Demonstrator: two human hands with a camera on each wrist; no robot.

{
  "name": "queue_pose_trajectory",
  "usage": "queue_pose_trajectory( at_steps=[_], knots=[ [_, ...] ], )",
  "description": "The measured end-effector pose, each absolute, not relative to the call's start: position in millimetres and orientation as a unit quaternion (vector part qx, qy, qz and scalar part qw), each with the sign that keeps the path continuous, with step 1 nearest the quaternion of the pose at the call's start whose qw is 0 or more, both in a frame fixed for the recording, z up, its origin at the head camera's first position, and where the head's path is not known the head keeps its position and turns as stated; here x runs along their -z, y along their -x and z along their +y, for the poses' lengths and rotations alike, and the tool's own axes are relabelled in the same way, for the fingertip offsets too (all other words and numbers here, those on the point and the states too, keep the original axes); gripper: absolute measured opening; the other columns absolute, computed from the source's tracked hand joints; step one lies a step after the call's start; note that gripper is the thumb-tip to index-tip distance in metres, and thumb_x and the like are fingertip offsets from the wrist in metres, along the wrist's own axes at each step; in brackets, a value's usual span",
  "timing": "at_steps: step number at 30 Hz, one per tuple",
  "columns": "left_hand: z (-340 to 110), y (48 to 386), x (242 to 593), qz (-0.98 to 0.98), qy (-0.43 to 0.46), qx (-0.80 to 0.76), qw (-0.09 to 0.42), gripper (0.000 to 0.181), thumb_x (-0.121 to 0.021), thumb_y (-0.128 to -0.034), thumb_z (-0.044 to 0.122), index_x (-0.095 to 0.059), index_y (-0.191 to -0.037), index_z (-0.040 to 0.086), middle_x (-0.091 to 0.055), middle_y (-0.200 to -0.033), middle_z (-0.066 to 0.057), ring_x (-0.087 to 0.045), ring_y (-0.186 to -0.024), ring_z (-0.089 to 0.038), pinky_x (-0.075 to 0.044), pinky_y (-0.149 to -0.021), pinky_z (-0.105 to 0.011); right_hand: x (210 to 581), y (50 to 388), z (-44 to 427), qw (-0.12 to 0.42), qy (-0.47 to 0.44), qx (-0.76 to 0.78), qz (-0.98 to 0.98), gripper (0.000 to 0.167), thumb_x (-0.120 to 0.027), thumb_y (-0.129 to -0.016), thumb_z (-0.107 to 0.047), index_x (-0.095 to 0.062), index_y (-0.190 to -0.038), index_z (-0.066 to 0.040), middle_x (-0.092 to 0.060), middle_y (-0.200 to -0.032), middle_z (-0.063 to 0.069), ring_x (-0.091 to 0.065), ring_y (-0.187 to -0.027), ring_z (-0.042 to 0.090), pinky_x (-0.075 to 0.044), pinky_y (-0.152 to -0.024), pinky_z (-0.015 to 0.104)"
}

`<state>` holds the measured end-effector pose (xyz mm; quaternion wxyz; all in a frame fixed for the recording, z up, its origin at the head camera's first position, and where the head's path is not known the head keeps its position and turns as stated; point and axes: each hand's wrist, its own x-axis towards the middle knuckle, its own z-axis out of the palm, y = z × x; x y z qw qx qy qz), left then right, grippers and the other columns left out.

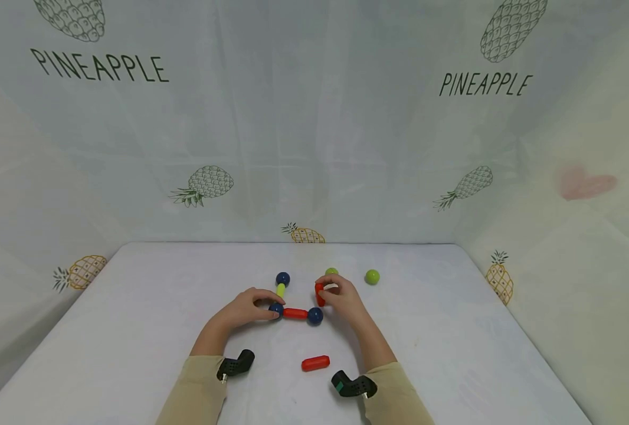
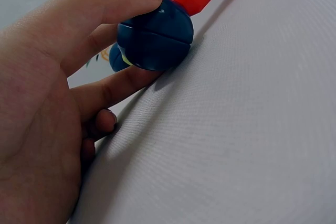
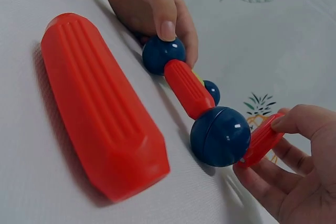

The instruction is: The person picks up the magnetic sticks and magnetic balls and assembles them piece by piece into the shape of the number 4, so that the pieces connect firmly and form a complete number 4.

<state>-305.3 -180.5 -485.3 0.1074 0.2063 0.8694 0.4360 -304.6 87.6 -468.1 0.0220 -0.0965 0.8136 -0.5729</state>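
Toward the table's far edge (image 1: 410, 248), left hand's (image 1: 243, 308) pinched blue ball (image 2: 157, 38) should be steadied, right hand's (image 1: 344, 298) pinched rod (image 3: 260, 142) aligned.

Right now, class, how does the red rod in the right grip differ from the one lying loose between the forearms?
The held rod is pinched in the right grip; the loose rod rests on the table. In the head view, the held rod appears nearly vertical, the loose rod nearly horizontal. The held rod is near a blue ball; the loose rod lies apart from every ball. Both are red.
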Motion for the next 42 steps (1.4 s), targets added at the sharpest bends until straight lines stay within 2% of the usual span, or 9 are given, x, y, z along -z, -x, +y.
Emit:
queue_pose_trajectory(
  at_steps=[8, 15, 27, 42],
  knots=[
    [-179.4, 305.3, 483.8, 0.871, -0.198, -0.436, 0.108, 0.021, -0.076, -0.0839, 0.026, -0.075, -0.105, 0.024, -0.062, -0.116, 0.001, -0.05, -0.109, -0.023, -0.038, -0.098, -0.053, 469.8, 304.7, 86.4, 0.034, 0.101, 0.593, 0.798, 0.024, -0.057, -0.094, -0.002, -0.063, -0.116, -0.007, -0.056, -0.117, 0.011, -0.062, -0.093, 0.026, -0.055, -0.077, 0.039],
    [-179.8, 305.8, 483.4, 0.87, -0.21, -0.434, 0.105, 0.022, -0.075, -0.0847, 0.025, -0.074, -0.106, 0.021, -0.062, -0.118, -0.001, -0.05, -0.112, -0.025, -0.036, -0.1, -0.055, 471.9, 304.4, 86.7, 0.029, 0.118, 0.59, 0.798, 0.027, -0.051, -0.094, 0.002, -0.064, -0.116, -0.006, -0.055, -0.117, 0.012, -0.063, -0.088, 0.024, -0.056, -0.073, 0.035],
    [-180.3, 304.8, 485.3, 0.874, -0.206, -0.428, 0.102, 0.022, -0.076, -0.084, 0.026, -0.074, -0.106, 0.021, -0.062, -0.118, -0.001, -0.05, -0.112, -0.025, -0.037, -0.099, -0.054, 476.3, 305.7, 86.7, 0.033, 0.11, 0.592, 0.798, 0.032, -0.062, -0.092, 0.001, -0.061, -0.123, -0.003, -0.056, -0.116, 0.014, -0.062, -0.087, 0.023, -0.056, -0.072, 0.034],
    [-179.5, 303.8, 484.3, 0.87, -0.198, -0.438, 0.106, 0.021, -0.076, -0.0843, 0.025, -0.074, -0.105, 0.022, -0.062, -0.117, 0.0, -0.05, -0.111, -0.024, -0.037, -0.1, -0.052, 480.9, 308.0, 83.5, 0.022, 0.062, 0.585, 0.808, 0.031, -0.069, -0.09, -0.006, -0.06, -0.119, -0.003, -0.058, -0.105, 0.011, -0.062, -0.079, 0.017, -0.052, -0.068, 0.027]
  ],
)
